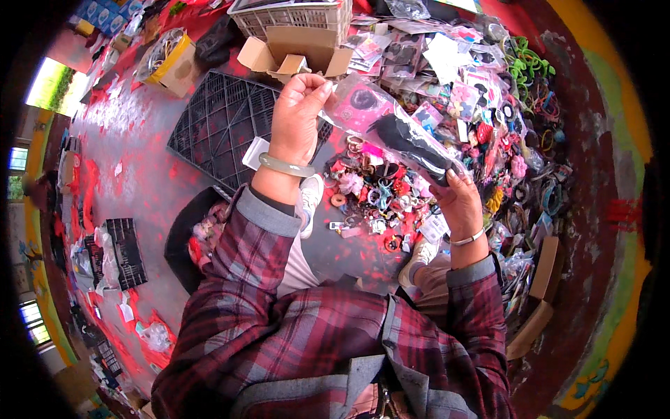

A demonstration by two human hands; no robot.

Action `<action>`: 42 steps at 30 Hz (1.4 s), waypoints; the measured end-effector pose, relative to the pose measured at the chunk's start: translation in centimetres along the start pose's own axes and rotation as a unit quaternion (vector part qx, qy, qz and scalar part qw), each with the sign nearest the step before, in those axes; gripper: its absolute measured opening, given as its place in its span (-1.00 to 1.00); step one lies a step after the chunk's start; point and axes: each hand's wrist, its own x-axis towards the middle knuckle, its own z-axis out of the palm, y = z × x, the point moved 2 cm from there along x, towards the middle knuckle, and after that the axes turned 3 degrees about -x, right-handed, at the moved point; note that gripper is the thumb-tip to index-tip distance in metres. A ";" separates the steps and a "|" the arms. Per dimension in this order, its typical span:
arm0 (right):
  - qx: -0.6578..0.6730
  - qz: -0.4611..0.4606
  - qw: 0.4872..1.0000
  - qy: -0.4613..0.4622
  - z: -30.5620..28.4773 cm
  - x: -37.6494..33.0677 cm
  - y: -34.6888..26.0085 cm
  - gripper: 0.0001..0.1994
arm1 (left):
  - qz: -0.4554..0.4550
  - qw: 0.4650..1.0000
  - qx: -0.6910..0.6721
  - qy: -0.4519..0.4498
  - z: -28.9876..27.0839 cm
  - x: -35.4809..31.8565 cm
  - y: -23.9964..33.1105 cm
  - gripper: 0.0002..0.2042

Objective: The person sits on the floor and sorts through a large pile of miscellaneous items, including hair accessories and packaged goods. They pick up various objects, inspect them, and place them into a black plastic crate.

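A long clear plastic packet point(356, 105) stretches between my two hands, slanting down to the right. Inside it are a pink card with a dark ring shape and a long, glossy black item point(412, 143) whose kind I cannot make out. My left hand point(296, 115) pinches the packet's upper left corner between thumb and fingers. At the lower right end, my right hand point(458, 202) grips the plastic next to the black item. Below the packet, a heap of small hair ties and trinkets point(377, 192) lies on the floor.
A large pile of packaged accessories point(474, 105) spreads at the right. An open cardboard box point(307, 45) stands ahead, before a plastic crate point(293, 17). Black grid pallets point(216, 133) lie at the left, and a black tub point(185, 241) sits by my left leg.
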 end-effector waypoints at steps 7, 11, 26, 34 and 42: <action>-0.001 0.003 1.000 0.017 0.1 0.0 0.1 -0.67 | 0.018 0.998 0.045 0.033 0.2 0.0 0.0 -0.89; 0.001 0.000 1.000 0.025 -0.5 0.1 0.1 -0.67 | -0.080 0.996 -0.037 -0.005 0.6 -0.2 -0.4 -0.84; -0.015 -0.008 1.000 0.019 -0.3 0.2 0.0 -0.68 | -0.071 0.997 0.030 0.019 0.4 -0.6 -0.5 -0.84; -0.009 -0.013 1.000 -0.020 1.0 -0.7 -1.5 -0.65 | -0.129 0.988 -0.026 0.075 -1.2 0.0 -2.1 -0.86; 0.006 -0.025 1.000 -0.003 1.8 -1.0 -2.3 -0.76 | -0.142 0.985 -0.061 0.082 -1.8 0.2 -2.6 -0.81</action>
